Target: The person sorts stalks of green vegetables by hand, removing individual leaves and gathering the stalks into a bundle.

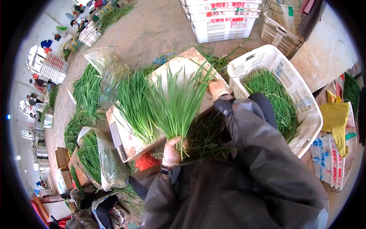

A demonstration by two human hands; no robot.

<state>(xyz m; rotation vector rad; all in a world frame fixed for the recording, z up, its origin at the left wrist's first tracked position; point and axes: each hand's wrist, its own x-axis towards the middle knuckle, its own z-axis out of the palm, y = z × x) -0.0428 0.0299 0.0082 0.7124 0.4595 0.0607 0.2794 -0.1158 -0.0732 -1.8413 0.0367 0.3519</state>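
Observation:
My left hand point(173, 150) is closed around the pale stem ends of a bunch of green chives point(173, 103), whose long leaves fan out away from me. At the right side of the fan, my right hand point(218, 88) has its fingers curled in at some leaf tips; its fingertips are partly hidden. Beneath both is a worn, pale board point(198, 59). Another pile of chives point(135, 105) lies on it, left of the held bunch. A knife point(121, 149) rests along the board's left edge.
To my right stands a white plastic crate point(305, 103) with chives inside. Stacked white crates point(225, 30) are ahead. Plastic bags point(110, 160) and more chives point(85, 87) lie left. Red netting point(147, 162) is below the board. Other people are at the far left.

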